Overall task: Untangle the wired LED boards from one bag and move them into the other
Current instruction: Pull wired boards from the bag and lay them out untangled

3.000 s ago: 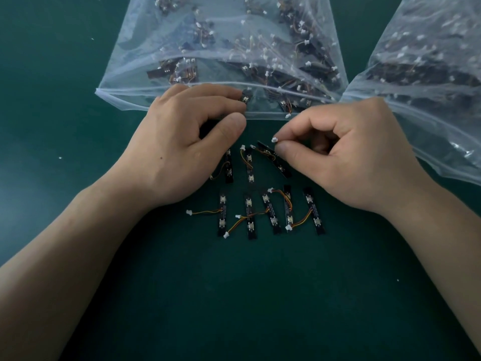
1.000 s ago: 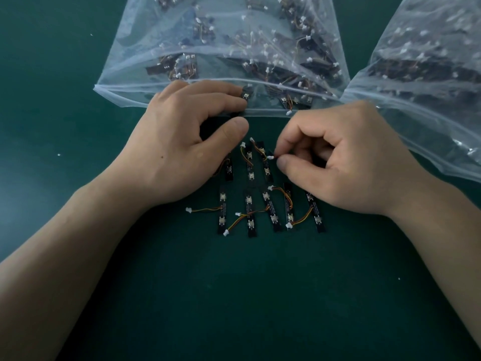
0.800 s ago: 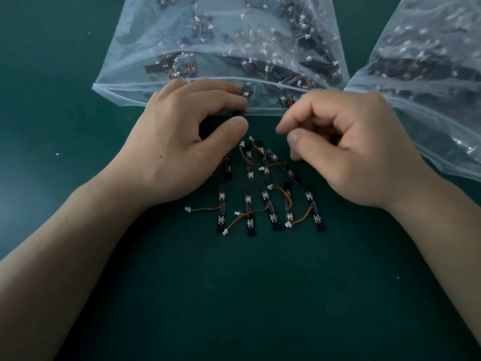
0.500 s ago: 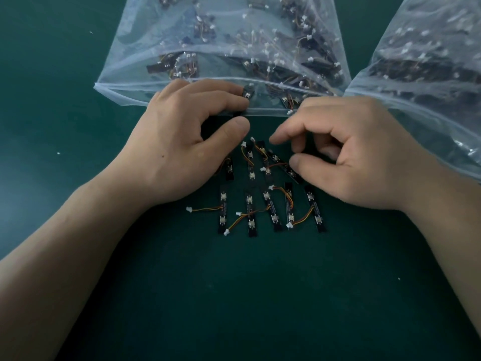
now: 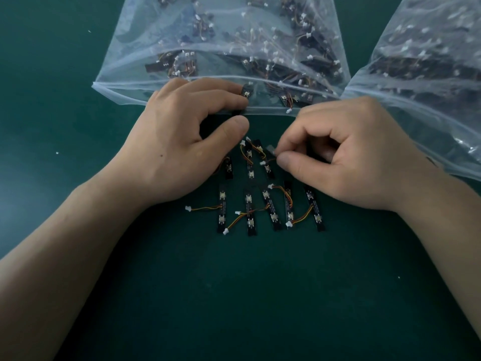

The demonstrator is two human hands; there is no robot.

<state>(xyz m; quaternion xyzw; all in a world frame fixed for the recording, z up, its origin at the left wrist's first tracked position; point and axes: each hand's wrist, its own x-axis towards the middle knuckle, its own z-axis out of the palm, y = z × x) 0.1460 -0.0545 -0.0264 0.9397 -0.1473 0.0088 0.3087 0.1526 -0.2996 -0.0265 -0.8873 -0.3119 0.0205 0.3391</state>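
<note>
My right hand [image 5: 346, 157] is curled tight, thumb and forefinger pinching one end of a small black wired LED board [image 5: 270, 150]. That end is blurred, and the rest of the board vanishes under the fingers. My left hand [image 5: 187, 142] has its fingers curled over the lip of the clear plastic zip bag [image 5: 125, 92] that lies just beyond its knuckles, with the thumb held apart beneath them. A dark piece shows under the fingertips, but I cannot tell whether the hand really grips it, or the bag, or nothing. That bag is packed with tangled boards and white connectors. Between my two thumbs lie three loose black boards [image 5: 250, 162], their orange and yellow wires crossing one another. Nearer my wrists, a row of five black boards [image 5: 270, 209] lies side by side on the dark green worktop [image 5: 234, 295], each with a wire ending in a white plug. Beyond the right hand, on its outer side, lies a second clear plastic bag [image 5: 429, 82], also holding boards, its edge meeting the first bag's corner
</note>
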